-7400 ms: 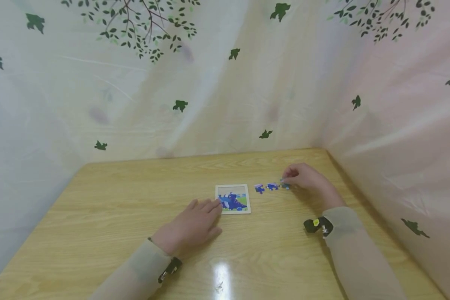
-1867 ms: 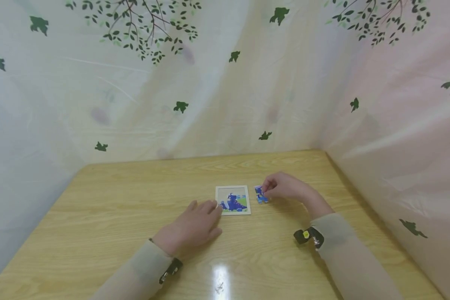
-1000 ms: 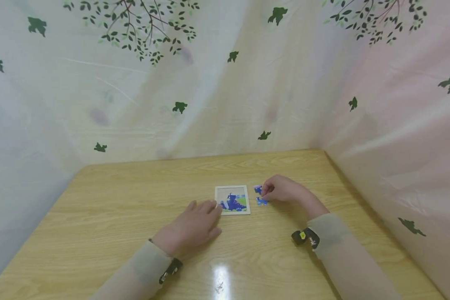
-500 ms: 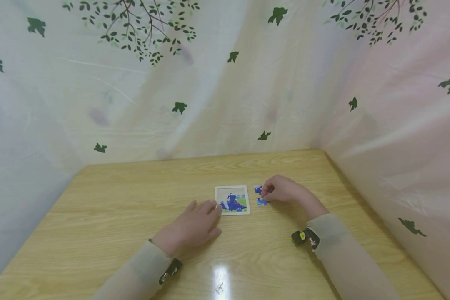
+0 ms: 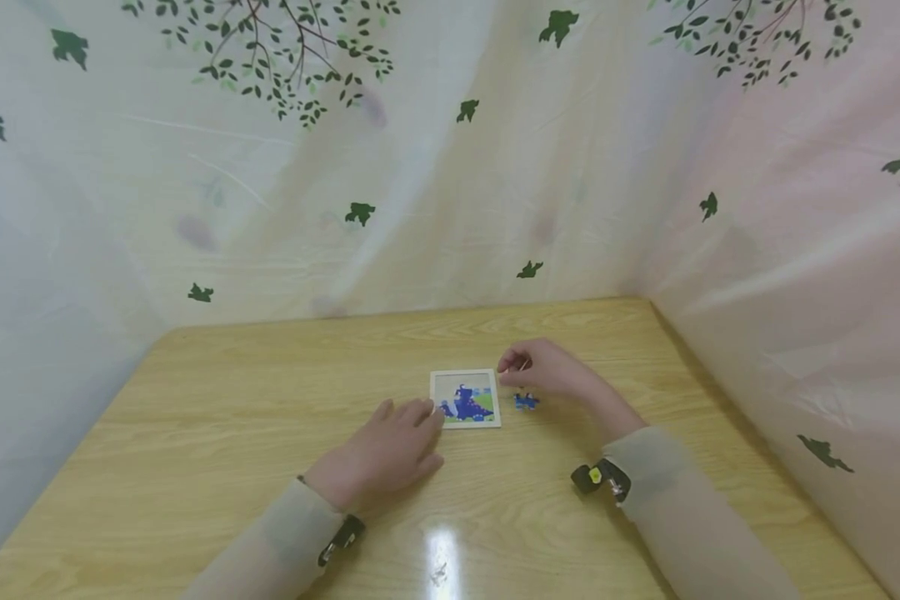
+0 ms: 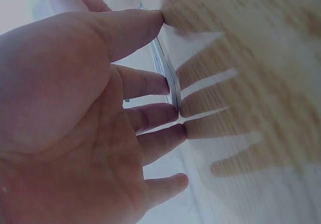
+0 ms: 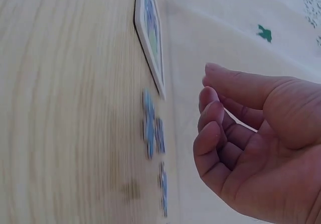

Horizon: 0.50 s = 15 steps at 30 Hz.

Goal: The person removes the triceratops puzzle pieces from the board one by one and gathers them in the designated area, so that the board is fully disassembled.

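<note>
puzzle pieces (image 5: 526, 401) beside printed puzzle (image 5: 468, 405)

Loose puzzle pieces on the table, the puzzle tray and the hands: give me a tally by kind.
Loose puzzle pieces: 3 distinguishable in the right wrist view, somewhat blurred
Puzzle tray: 1
Hands (left hand, right hand): 2
Total: 6

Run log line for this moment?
left hand: touching square white-framed puzzle, incomplete; right hand: curled, apparently empty; blue jigsaw pieces: beside puzzle, on wooden table
</note>
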Available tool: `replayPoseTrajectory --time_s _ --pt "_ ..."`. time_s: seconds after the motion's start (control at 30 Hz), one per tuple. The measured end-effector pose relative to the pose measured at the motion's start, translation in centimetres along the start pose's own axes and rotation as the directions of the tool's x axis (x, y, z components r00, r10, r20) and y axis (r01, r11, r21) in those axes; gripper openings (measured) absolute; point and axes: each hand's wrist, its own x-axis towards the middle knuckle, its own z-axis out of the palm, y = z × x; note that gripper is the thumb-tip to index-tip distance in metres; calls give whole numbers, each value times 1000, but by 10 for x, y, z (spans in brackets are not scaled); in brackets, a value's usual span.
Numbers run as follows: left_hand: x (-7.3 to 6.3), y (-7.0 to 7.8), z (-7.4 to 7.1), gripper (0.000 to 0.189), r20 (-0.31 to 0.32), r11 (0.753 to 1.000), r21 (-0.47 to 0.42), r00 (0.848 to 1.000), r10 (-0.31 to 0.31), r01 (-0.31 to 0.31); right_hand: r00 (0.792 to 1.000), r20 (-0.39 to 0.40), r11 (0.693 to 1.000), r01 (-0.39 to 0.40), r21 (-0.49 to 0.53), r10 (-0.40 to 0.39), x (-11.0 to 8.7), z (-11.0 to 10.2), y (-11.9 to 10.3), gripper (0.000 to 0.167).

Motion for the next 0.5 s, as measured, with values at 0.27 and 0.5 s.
replayPoseTrajectory --time_s 0.27,0.5 --pt "3 -4 6 69 -10 1000 15 1000 9 -9 998 48 999 49 -5 -49 14 21 -22 27" --pt "3 -5 6 70 -15 999 40 1000 17 -16 995 88 999 34 15 -35 22 32 -28 32"
